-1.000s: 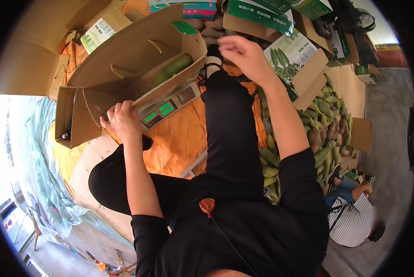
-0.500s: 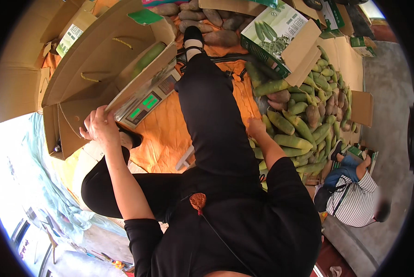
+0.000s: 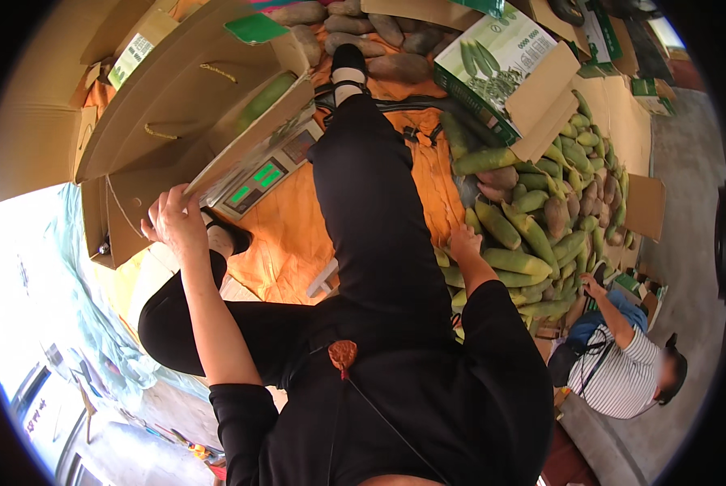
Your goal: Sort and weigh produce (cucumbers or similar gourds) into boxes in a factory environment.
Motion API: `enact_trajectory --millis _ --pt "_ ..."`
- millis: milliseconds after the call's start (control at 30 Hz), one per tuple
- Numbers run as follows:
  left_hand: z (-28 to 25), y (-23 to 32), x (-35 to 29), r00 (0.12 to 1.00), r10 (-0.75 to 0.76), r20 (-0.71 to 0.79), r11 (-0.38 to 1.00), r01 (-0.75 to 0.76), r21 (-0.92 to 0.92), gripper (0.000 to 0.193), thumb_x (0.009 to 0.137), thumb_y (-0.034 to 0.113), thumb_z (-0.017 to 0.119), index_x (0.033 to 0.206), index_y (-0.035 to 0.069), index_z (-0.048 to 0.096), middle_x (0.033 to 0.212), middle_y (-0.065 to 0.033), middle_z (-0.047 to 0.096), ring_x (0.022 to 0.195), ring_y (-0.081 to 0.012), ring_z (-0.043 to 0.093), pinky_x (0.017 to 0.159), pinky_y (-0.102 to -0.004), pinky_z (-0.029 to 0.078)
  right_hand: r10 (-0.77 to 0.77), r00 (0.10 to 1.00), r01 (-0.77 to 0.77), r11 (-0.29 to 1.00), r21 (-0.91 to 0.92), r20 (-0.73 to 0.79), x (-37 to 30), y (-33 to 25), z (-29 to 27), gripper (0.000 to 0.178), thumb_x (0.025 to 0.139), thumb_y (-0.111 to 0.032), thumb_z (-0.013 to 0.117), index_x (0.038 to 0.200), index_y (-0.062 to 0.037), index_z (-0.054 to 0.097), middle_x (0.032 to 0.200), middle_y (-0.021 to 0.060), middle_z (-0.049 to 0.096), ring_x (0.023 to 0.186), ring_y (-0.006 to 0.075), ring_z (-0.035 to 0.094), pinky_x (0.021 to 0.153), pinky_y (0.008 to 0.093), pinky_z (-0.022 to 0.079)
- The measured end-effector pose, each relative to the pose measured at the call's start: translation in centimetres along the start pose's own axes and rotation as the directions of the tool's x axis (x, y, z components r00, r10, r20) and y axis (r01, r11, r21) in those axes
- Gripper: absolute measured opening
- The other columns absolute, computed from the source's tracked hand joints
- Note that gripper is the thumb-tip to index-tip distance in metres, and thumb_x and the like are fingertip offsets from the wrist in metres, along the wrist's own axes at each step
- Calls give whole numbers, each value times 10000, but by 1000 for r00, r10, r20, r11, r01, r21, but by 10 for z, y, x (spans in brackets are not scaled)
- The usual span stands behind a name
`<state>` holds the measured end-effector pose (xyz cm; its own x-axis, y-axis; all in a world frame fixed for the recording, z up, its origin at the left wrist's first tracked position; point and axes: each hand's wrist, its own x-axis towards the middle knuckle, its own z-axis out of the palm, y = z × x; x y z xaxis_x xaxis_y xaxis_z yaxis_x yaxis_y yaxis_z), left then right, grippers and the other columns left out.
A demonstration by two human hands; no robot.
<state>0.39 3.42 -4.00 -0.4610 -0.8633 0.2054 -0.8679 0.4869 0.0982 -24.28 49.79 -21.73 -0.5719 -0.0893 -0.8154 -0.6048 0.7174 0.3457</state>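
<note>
An orange sheet [image 3: 298, 255] covers the floor where the person sits; bare grey concrete [image 3: 691, 186] runs along the right, and pale translucent plastic sheeting [image 3: 79, 283] hangs at the bright left side. One open cardboard box [image 3: 156, 93], with two rope handles [image 3: 219, 73], stands at upper left; one green radish [image 3: 267, 101] shows inside it. One scale [image 3: 262, 180], its display lit green, shows beside the box's near wall. The left hand [image 3: 177, 220] keeps its grip pinched on that wall's edge. The right hand [image 3: 465, 243] rests at a heap of green radishes [image 3: 529, 235], too jumbled to count; whether its grip encloses one, I cannot tell. One co-worker [image 3: 618, 368] in stripes is at right.
</note>
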Motion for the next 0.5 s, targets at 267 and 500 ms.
enact_trajectory --millis 267,500 --pt "-5 2 0 999 -35 13 999 35 -28 178 741 165 691 914 199 669 898 38 628 1038 -205 531 1038 -568 198 -27 999 27 999 17 18 -7 -8 6 310 878 -168 566 1174 -121 488 1195 89 546 1128 265 525 921 410 406" --pt "-6 1 0 999 -35 -14 999 35 -36 173 713 174 701 881 207 673 898 37 629 1039 -204 530 1022 -571 225 -97 970 118 989 86 -222 -3 7 -17 476 770 -238 714 1177 -138 487 1109 99 605 1093 294 555 876 424 451"
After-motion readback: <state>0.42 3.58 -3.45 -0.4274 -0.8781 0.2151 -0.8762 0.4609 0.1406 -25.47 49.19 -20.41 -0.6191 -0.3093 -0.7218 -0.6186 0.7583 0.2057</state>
